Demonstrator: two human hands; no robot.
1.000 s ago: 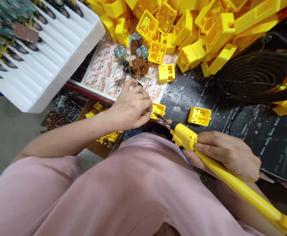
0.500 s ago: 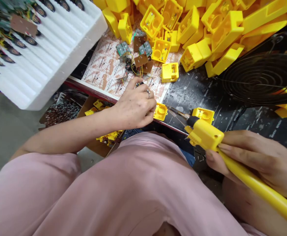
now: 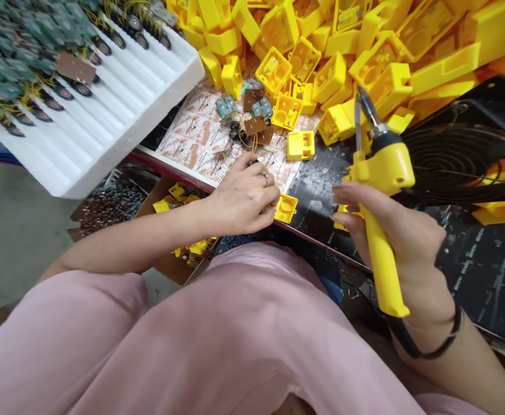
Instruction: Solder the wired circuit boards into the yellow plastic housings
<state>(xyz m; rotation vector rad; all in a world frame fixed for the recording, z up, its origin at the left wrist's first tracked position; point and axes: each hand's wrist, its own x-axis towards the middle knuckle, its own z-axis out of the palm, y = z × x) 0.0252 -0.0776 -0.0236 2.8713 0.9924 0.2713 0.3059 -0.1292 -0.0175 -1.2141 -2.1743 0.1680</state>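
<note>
At the table's front edge, my left hand (image 3: 250, 196) is closed, knuckles up. Its fingertips are on a small open yellow plastic housing (image 3: 287, 208), partly hidden by the hand. A small dark part (image 3: 252, 163) shows at the index finger. My right hand (image 3: 401, 242) grips a yellow soldering gun (image 3: 384, 230), its metal tip pointing up and away, apart from the housing. Behind that hand, a second yellow housing (image 3: 342, 218) is mostly covered. Wired circuit boards (image 3: 256, 124) lie beyond my left hand, beside another yellow housing (image 3: 300, 145).
Yellow housings (image 3: 334, 75) are heaped at the back. A white foam tray (image 3: 148, 109) at left bears many wired boards. A black fan (image 3: 455, 155) stands at right. Below the table edge is a cardboard box (image 3: 170, 262) of yellow parts.
My right hand has lifted the soldering gun up and away from the housing, turning its tip from leftward to upward. My left hand stays at the housing; the view has shifted slightly.
</note>
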